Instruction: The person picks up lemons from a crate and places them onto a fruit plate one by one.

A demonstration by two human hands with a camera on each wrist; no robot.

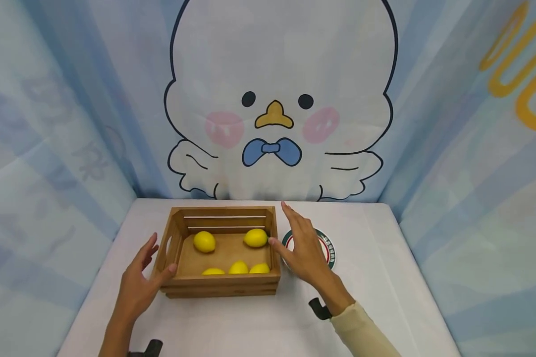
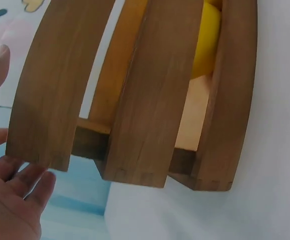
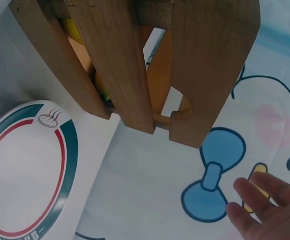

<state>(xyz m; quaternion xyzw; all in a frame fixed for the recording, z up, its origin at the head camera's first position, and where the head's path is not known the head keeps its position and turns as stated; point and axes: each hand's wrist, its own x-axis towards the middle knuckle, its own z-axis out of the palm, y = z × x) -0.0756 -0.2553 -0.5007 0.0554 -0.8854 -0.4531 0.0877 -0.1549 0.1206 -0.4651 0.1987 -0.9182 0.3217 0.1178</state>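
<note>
A slatted wooden crate [image 1: 223,286] stands on the white table with several yellow lemons [image 1: 204,242] inside, two toward the back and others along the front wall. At the crate's left end is my left hand [image 1: 136,287], its thumb over the front left corner and its fingers spread along the outside. My right hand [image 1: 304,250] is by the right end, fingers straight and pointing away, thumb near the right wall. In the right wrist view, the right fingers [image 3: 252,192] stand apart from the wood. The left wrist view has the left fingers [image 2: 22,182] loosely bent beside the end slats.
A round plate [image 1: 332,248] with a green and red rim lies right of the crate, partly hidden beneath my right hand. White cloth [image 1: 361,297] covers the table. Printed curtains [image 1: 277,59] enclose the back and both sides.
</note>
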